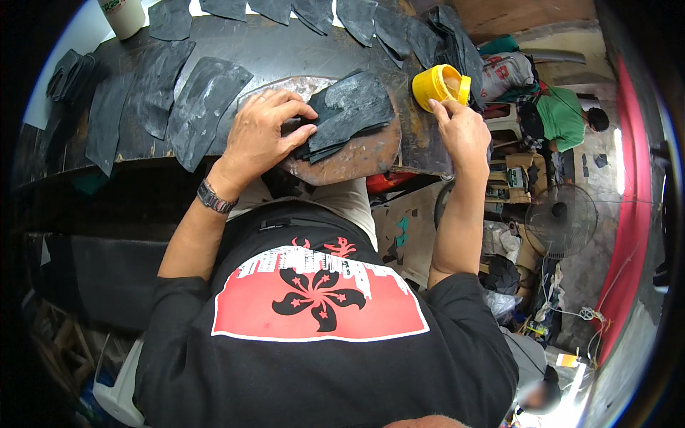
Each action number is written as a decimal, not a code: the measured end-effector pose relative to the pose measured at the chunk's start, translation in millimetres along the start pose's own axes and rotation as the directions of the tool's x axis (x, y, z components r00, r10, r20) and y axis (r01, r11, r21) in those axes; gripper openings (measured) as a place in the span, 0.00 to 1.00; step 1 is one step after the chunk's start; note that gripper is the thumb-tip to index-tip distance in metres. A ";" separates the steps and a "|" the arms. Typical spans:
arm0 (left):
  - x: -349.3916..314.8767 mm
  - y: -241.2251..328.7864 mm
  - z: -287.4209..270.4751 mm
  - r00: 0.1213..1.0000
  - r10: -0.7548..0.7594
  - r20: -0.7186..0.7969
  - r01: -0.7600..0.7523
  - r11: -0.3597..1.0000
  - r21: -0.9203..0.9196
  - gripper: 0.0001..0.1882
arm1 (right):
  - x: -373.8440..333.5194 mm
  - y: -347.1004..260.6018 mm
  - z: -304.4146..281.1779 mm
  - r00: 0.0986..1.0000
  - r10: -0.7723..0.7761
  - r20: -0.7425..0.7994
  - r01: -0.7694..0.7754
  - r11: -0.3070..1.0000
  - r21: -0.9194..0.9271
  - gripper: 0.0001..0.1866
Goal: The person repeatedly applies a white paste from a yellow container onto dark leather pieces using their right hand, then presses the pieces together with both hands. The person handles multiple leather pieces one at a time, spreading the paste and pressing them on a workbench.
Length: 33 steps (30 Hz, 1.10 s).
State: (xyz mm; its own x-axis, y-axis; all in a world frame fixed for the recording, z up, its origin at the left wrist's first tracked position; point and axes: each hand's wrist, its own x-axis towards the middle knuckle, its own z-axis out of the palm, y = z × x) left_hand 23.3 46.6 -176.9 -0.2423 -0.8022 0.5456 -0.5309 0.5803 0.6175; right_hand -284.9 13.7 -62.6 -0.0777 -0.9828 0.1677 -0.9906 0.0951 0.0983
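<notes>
A stack of black, leather-like cut pieces point(349, 110) with pale smears on top lies on a worn round-edged board point(357, 157) at the table's near edge. My left hand point(270, 123) comes in from the left, its thumb and bent index finger closed on the stack's left edge; the other fingers are partly hidden. To the right is a small yellow jar point(427, 87) with tan stuff inside. My right hand point(464, 135) has its fingers closed at the jar's near side and rim. Whether a thin tool is also in those fingers is hidden.
More black pieces point(207, 107) are spread across the dark table point(278, 50) at left and along the back. A pale cup point(123, 18) stands at far left. A standing fan point(561, 221) and a person in green point(567, 118) are off to the right.
</notes>
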 end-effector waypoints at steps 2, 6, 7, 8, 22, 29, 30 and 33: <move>-0.9 -0.3 -0.5 1.000 -0.006 0.009 0.006 1.000 0.000 0.10 | -13.3 -18.3 1.6 0.980 -0.173 -0.099 0.188 0.969 0.160 0.23; -0.5 -1.0 0.6 1.000 -0.018 0.021 0.018 1.000 -0.012 0.10 | -18.9 -60.9 35.0 0.787 -0.596 -0.161 0.493 0.451 0.743 0.27; -1.0 -1.2 0.1 1.000 -0.020 0.021 0.020 1.000 -0.012 0.10 | -25.4 -71.0 48.0 0.800 -0.594 -0.082 0.514 0.607 0.606 0.29; -1.1 -1.4 -0.2 1.000 -0.015 0.018 0.015 1.000 -0.013 0.10 | -32.3 -81.0 60.2 0.818 -0.575 0.014 0.518 0.746 0.418 0.32; 0.0 -0.5 0.1 1.000 -0.012 0.008 0.012 1.000 0.001 0.10 | -29.2 -70.9 69.5 0.818 -0.562 -0.122 0.564 0.825 -0.018 0.38; 2.0 6.0 -4.7 0.985 -0.171 0.036 0.175 0.974 -0.145 0.23 | -24.8 -78.5 76.1 0.680 -0.732 -0.042 0.732 0.675 0.097 0.36; 2.9 5.7 -6.0 0.982 -0.181 0.051 0.187 0.965 -0.183 0.24 | -25.0 -77.6 75.0 0.667 -0.744 -0.038 0.743 0.659 0.115 0.35; 7.0 -1.0 -11.5 0.974 -0.169 0.153 0.208 0.934 -0.290 0.25 | -27.2 -73.7 72.2 0.619 -0.784 -0.050 0.777 0.603 0.180 0.35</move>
State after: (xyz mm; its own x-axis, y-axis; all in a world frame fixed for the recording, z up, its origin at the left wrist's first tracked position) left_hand 31.5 42.0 -167.2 -0.2704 -0.9007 0.3401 -0.3106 0.4160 0.8547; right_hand -217.9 21.9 -145.3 0.7338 -0.6752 0.0760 -0.6778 -0.7352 0.0126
